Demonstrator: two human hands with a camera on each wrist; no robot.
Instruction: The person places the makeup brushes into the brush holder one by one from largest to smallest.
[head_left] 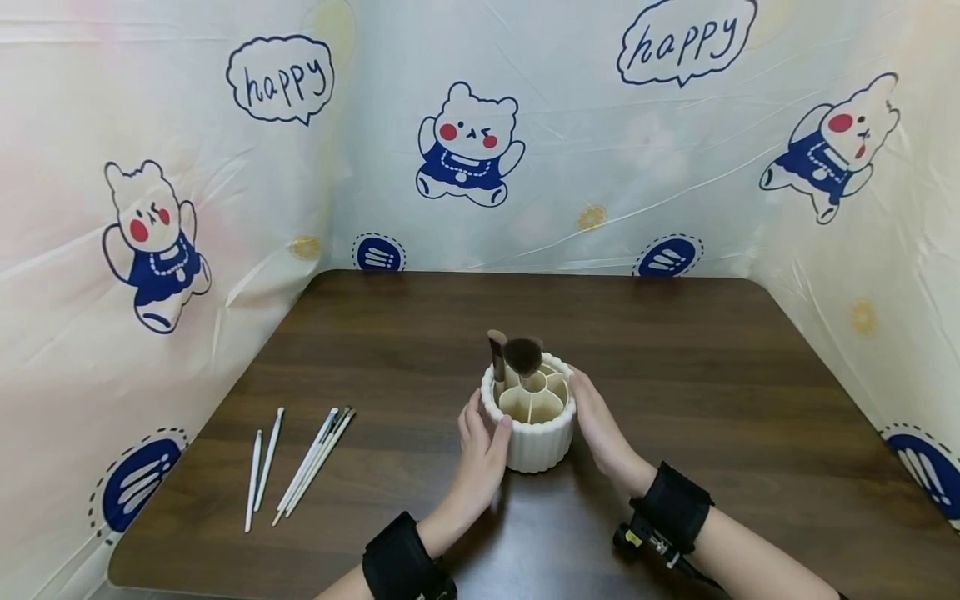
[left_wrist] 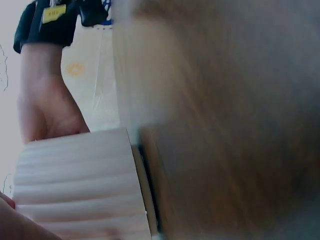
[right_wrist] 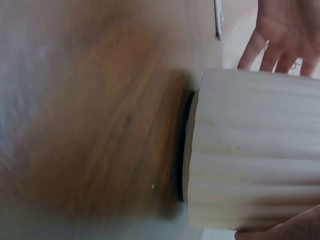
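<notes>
A white ribbed makeup brush holder [head_left: 538, 450] with several inner compartments stands at the middle of the table, upright. Two brushes rise from its back left compartments: a fluffy dark-headed makeup brush [head_left: 522, 357] and a slimmer angled makeup brush [head_left: 497, 354]. My left hand [head_left: 480, 454] grips the holder's left side, thumb toward the front near the rim. On the opposite side my right hand [head_left: 603, 425] holds the wall, with its fingers partly hidden behind it. Both wrist views show the ribbed wall [left_wrist: 80, 180] up close, between the hands.
On the left of the dark wooden table [head_left: 712, 375] lie several slim white sticks, two separate [head_left: 261, 475] and others bunched together [head_left: 313, 467], some with dark tips. A printed curtain [head_left: 562, 167] surrounds the table at the back and sides.
</notes>
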